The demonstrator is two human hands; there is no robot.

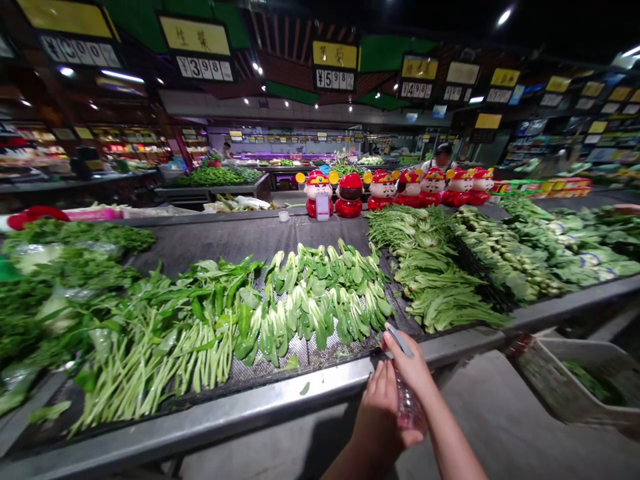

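A clear spray bottle point(407, 403) with a grey lever-like top is held between my hands, over the front edge of the display. My left hand point(379, 400) wraps round the bottle's body from the left. On the bottle's upper part, my right hand point(414, 367) is closed, its fingers at the grey piece. Just beyond my hands lie rows of bok choy point(320, 303) on a perforated black mat point(320, 352); their leaves look wet. Long-stemmed leafy greens point(170, 340) spread to the left, and bundles of thin greens point(440, 273) lie on the right.
A metal rail point(240, 410) runs along the display's front. Below right stands a pale crate point(560, 377) with greens inside. Red-capped figurines point(383, 193) line the back ledge. Price signs point(197, 50) hang overhead. Behind the figurines is another person point(443, 157).
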